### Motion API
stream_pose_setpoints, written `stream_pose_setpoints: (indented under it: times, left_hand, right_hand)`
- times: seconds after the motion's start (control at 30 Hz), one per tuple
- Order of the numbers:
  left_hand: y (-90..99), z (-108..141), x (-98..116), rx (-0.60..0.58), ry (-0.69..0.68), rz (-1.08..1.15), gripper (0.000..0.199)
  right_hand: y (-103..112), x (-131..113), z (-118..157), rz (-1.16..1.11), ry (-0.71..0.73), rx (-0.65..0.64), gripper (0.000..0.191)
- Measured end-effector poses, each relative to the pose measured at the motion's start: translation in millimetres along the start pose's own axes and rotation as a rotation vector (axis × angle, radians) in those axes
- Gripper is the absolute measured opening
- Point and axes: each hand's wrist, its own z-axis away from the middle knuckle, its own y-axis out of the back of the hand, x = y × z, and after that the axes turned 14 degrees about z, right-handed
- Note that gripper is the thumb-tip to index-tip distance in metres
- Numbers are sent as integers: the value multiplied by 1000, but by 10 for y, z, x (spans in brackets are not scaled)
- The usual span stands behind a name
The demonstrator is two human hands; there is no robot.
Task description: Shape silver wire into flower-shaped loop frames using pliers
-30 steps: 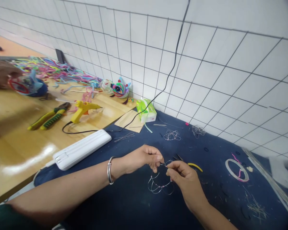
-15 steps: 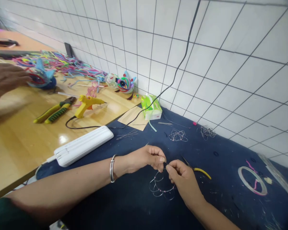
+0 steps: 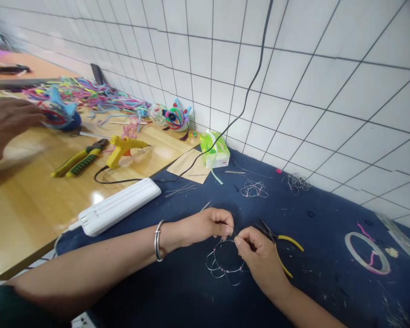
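Note:
My left hand (image 3: 212,224), with a silver bangle above the wrist, is closed in a pinch on a thin wire. Fingers of my right hand (image 3: 259,250) pinch the same wire just to the right. From between them hangs a looped wire shape (image 3: 224,269) like a flower outline, with small pink bindings along its ring. Yellow-handled pliers (image 3: 290,238) lie partly behind my right hand. Farther back rests a second looped wire flower (image 3: 254,188). Loose straight wires (image 3: 205,206) lie behind my left hand.
A white power strip (image 3: 121,207), yellow glue gun (image 3: 121,151) and green-handled pliers (image 3: 80,159) are at left. A tissue pack (image 3: 215,150) stands by the wall. At right lies a clear ring-shaped coil (image 3: 349,250). Another person's hand (image 3: 10,120) touches a blue decorated object (image 3: 59,111).
My view has shifted slightly. The wire flower has swung a little left and its ring shows more openly, and more of the yellow-handled pliers is visible. Both hands keep their pinch.

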Motion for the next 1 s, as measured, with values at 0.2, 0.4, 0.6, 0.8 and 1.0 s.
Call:
stream_pose_setpoints:
  times: [0.2,0.4,0.6,0.8,1.0]
  left_hand:
    - [-15,8,-13,21,-34,-29,16]
    - [0,1,-56,41,-20,-2,19]
    - [-43,-7,-71,54,-60,-108,15]
    - [-105,4,-104,87,-136,-227,13]
    - [-170,8,-153,165,-198,-283,13]
  right_hand:
    - [20,12,16,-62,-22,6,20]
    - [52,37,42,-127,-47,42,19]
    - [40,27,34,-21,44,104,14]
    - [39,1,14,98,76,138,14]
    - [43,-12,15,105,94,148,13]
